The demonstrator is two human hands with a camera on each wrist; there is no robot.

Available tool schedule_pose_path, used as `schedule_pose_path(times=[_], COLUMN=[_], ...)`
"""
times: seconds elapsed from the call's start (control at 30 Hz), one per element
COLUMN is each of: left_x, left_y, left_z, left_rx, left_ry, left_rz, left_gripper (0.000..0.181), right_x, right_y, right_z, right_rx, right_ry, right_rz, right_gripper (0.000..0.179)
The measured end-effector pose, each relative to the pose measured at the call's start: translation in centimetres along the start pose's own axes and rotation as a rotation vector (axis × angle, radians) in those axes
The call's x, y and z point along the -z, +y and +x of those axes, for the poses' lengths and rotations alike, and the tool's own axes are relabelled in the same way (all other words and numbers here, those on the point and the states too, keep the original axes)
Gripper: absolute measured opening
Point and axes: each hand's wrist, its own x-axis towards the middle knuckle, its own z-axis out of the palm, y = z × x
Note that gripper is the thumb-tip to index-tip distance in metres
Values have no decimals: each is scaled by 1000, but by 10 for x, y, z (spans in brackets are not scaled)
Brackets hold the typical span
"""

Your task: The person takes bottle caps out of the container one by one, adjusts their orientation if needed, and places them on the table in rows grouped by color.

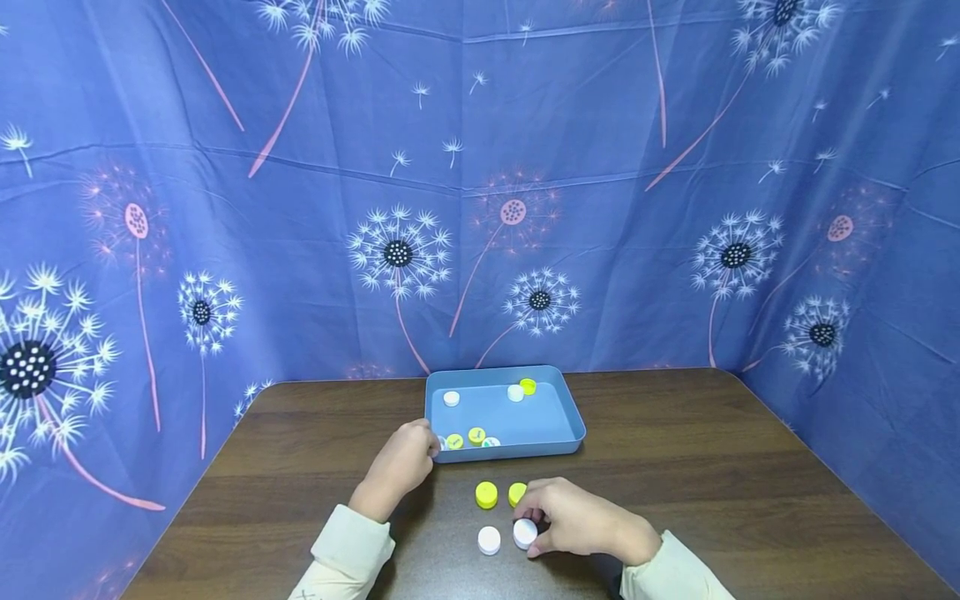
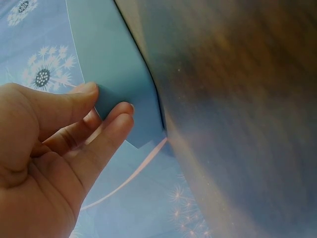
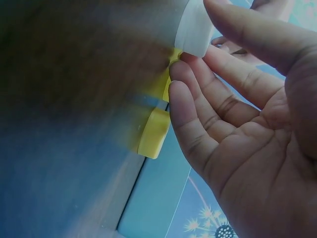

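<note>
My left hand (image 1: pixel 402 464) is at the left front corner of a blue tray (image 1: pixel 517 452). In the left wrist view its thumb and fingers pinch the wall of the tray (image 2: pixel 124 74). On the table my right hand (image 1: pixel 573 518) holds a white bottle cap (image 1: pixel 525 533) between thumb and fingers. The right wrist view shows that white cap (image 3: pixel 194 29) at the fingertips. A second white cap (image 1: pixel 489 540) lies left of it. Behind them sit two yellow caps, one (image 1: pixel 486 495) in plain sight and the other (image 1: pixel 517 493) partly hidden by the right hand.
Inside the tray are several caps: a white cap (image 1: pixel 451 398) at the back left, a white one (image 1: pixel 515 392) beside a yellow one (image 1: pixel 528 386), and yellow caps (image 1: pixel 477 435) along the front wall. A blue dandelion-print cloth (image 1: pixel 465 317) hangs behind the brown table (image 1: pixel 675 467).
</note>
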Motion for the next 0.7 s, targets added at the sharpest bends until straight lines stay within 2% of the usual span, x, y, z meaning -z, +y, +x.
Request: schedule_pose_path(times=[0.2,0.47,0.7], left_x=[1,0,0], left_y=[1,0,1], left_z=[0,0,0], left_rx=[-2,-1,2], left_ry=[2,8,5], left_rz=[-5,3,2], left_gripper=[33,34,34], right_x=[1,9,14], right_y=[1,2,0], right_z=[0,0,1], right_rx=[15,-7,88], right_ry=[10,26,103], right_rz=[-1,15,14], right_gripper=[28,29,31])
